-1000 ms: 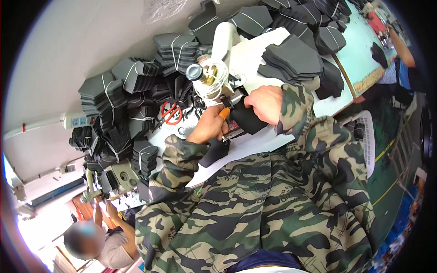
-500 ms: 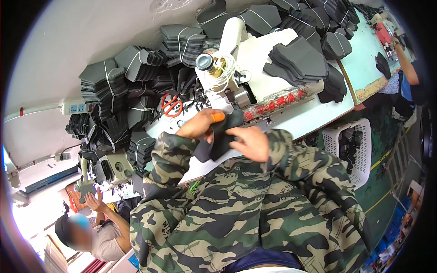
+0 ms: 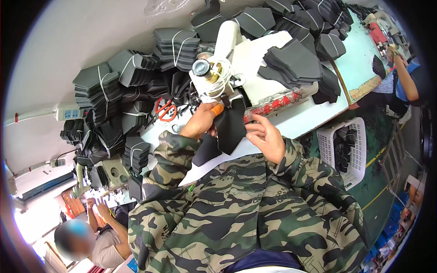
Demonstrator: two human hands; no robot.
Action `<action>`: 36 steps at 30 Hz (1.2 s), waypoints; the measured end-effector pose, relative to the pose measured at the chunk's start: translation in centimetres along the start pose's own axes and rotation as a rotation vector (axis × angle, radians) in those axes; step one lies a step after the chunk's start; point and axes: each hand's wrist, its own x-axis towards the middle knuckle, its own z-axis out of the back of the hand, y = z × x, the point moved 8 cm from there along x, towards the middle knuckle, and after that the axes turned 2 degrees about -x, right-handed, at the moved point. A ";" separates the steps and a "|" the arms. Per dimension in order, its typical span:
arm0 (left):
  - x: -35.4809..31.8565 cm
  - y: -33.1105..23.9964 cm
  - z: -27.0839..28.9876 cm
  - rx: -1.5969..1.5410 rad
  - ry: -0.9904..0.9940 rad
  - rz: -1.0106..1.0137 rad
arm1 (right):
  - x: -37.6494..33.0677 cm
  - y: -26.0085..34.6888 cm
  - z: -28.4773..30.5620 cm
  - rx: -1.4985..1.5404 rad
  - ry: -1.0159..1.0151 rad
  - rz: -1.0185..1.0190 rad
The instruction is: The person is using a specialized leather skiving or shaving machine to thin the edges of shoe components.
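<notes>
At the sewing machine's (image 3: 209, 86) head, a black sheet piece (image 3: 231, 127) hangs toward me, its far end under the machine. My left hand (image 3: 201, 122), with an orange cover on one finger, is closed on the left edge of this piece. Another black flap (image 3: 208, 150) shows below that hand; I cannot tell whether both are one piece. My right hand (image 3: 268, 140) is open beside the piece's right edge, fingers apart and holding nothing. Red-handled scissors (image 3: 166, 110) lie left of the machine among dark scraps.
Tied stacks of black cut pieces (image 3: 98, 88) line the wall side. A loose black stack (image 3: 293, 61) rests on the machine's white bed. A white basket (image 3: 359, 152) with black pieces stands at right. Co-workers sit at far left (image 3: 107, 241) and far right (image 3: 407, 79).
My right hand has let go of the black piece, moved right and opened. The piece now hangs flatter and more spread out. My left hand stays on it.
</notes>
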 end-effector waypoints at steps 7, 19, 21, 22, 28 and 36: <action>0.0 -0.4 0.1 0.195 0.001 -0.112 | 1.0 -0.9 0.6 -0.011 0.114 -0.008; -2.4 11.1 5.8 1.532 -0.199 -0.077 | 3.2 12.1 7.4 -1.193 -0.332 0.805; -2.9 10.1 5.5 1.505 -0.316 -0.118 | 2.2 9.5 4.3 -0.870 -0.159 0.720; -2.7 10.3 5.5 1.501 -0.311 -0.125 | 1.9 8.0 2.1 -0.678 0.038 0.501; -3.7 8.3 3.4 1.314 -0.002 -0.270 | -0.2 2.9 -5.6 -0.563 0.661 0.373; -4.3 1.1 1.3 0.319 0.222 0.043 | 2.5 4.5 -2.4 -0.586 0.176 0.393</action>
